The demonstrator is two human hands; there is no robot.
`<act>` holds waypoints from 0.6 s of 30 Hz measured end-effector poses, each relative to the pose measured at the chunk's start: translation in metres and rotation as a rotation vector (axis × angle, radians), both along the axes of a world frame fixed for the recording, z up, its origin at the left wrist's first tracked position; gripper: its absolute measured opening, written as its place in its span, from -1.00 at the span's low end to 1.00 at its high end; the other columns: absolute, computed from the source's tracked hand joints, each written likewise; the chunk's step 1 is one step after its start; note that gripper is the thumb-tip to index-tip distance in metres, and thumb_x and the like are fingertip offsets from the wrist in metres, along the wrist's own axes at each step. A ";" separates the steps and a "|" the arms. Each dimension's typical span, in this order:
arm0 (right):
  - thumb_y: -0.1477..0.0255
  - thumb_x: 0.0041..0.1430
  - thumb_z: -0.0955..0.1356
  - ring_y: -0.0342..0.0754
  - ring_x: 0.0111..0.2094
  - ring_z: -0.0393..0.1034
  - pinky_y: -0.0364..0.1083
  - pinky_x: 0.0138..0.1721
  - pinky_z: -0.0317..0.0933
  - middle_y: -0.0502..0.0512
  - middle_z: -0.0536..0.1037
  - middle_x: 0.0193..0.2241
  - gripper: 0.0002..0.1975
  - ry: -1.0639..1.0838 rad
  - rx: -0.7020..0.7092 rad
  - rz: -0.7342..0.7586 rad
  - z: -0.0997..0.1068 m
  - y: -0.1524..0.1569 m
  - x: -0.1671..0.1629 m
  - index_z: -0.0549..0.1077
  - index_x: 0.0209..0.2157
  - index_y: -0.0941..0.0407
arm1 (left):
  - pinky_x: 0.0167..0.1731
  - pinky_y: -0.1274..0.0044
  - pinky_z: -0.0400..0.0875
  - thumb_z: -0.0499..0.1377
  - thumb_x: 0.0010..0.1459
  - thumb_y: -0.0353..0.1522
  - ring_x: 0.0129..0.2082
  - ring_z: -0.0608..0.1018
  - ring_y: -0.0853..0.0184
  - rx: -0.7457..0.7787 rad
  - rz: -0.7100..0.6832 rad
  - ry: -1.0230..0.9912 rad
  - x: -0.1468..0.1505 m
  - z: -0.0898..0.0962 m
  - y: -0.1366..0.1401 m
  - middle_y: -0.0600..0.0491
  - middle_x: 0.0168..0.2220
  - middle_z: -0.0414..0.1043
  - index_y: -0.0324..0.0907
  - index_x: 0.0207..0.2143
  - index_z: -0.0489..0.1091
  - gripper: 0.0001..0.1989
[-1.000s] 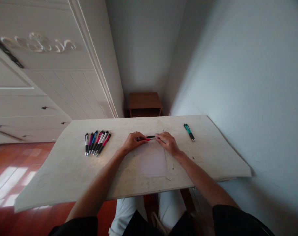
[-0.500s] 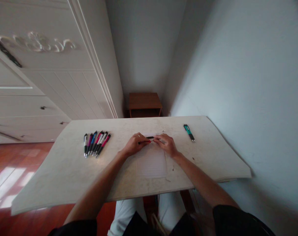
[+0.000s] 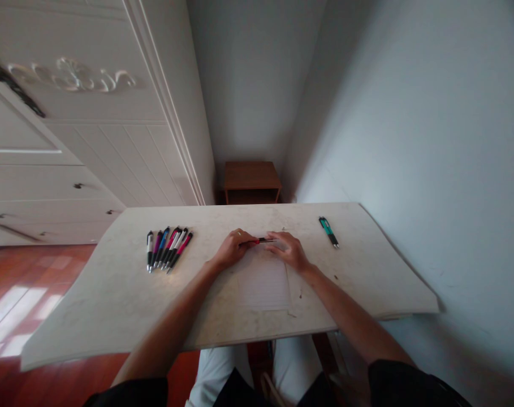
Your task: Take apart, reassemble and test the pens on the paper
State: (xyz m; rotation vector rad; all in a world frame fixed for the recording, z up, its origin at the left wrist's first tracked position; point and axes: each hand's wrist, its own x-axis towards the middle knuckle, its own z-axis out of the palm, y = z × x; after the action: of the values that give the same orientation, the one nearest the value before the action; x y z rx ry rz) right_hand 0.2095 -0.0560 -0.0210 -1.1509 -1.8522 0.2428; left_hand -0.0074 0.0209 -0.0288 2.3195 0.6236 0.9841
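My left hand [image 3: 232,249] is closed around a red-and-black pen [image 3: 257,241], much of which its fingers cover. From the pen a thin dark end points right, toward my right hand [image 3: 289,250]. That hand has its fingers apart around this thin end, and no firm grip shows. Whether the pen is whole or in pieces is too small to tell. Below both hands a lined sheet of paper [image 3: 264,285] lies on the white table [image 3: 125,305].
Several pens [image 3: 167,249] in white, purple, blue and pink lie side by side on the left. A teal pen [image 3: 328,232] lies at the right. A white cabinet [image 3: 99,152] stands left, a wall [image 3: 409,141] right, and a small brown wooden stand [image 3: 252,175] behind the table.
The fingers of my right hand have spread and loosened from the thin piece they pinched. The separate black piece between the hands now appears in line with the red part at my left hand.
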 end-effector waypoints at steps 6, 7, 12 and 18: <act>0.22 0.20 0.36 0.02 -0.13 0.46 0.02 -0.08 0.34 0.16 0.56 -0.13 -0.59 0.102 -0.046 -0.066 0.004 0.004 0.013 0.40 0.05 0.07 | -0.18 0.44 0.43 0.16 0.21 -0.43 -0.25 0.54 0.29 -0.016 0.046 -0.034 0.000 0.006 0.000 0.01 -0.30 0.58 -0.14 -0.23 0.55 -0.83; 0.24 0.23 0.33 0.00 -0.18 0.47 -0.01 -0.13 0.36 0.16 0.57 -0.17 -0.63 0.097 -0.051 -0.103 0.004 0.005 0.016 0.42 0.02 0.08 | -0.18 0.44 0.43 0.16 0.21 -0.42 -0.25 0.54 0.29 -0.016 0.056 -0.041 0.000 0.007 0.000 0.01 -0.30 0.58 -0.14 -0.23 0.55 -0.84; 0.40 0.27 0.26 0.02 -0.23 0.47 0.00 -0.14 0.35 0.18 0.59 -0.23 -0.73 -0.168 -0.173 -0.273 -0.004 0.011 0.023 0.50 -0.07 0.12 | -0.18 0.43 0.43 0.19 0.19 -0.40 -0.24 0.54 0.29 -0.008 0.090 -0.057 0.001 0.009 0.001 0.01 -0.29 0.58 -0.15 -0.23 0.54 -0.87; 0.43 0.27 0.27 0.04 -0.21 0.45 0.00 -0.12 0.31 0.16 0.60 -0.26 -0.75 -0.411 -0.236 -0.284 -0.006 0.011 0.019 0.54 -0.11 0.10 | -0.18 0.42 0.41 0.20 0.19 -0.39 -0.26 0.54 0.29 0.010 0.091 -0.043 0.002 0.008 0.001 0.02 -0.30 0.57 -0.13 -0.24 0.53 -0.88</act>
State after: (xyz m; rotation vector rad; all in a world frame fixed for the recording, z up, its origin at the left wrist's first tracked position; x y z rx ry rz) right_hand 0.2281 -0.0450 -0.0266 -1.7125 -2.0146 0.0648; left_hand -0.0058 0.0221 -0.0210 2.2897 0.7143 1.0779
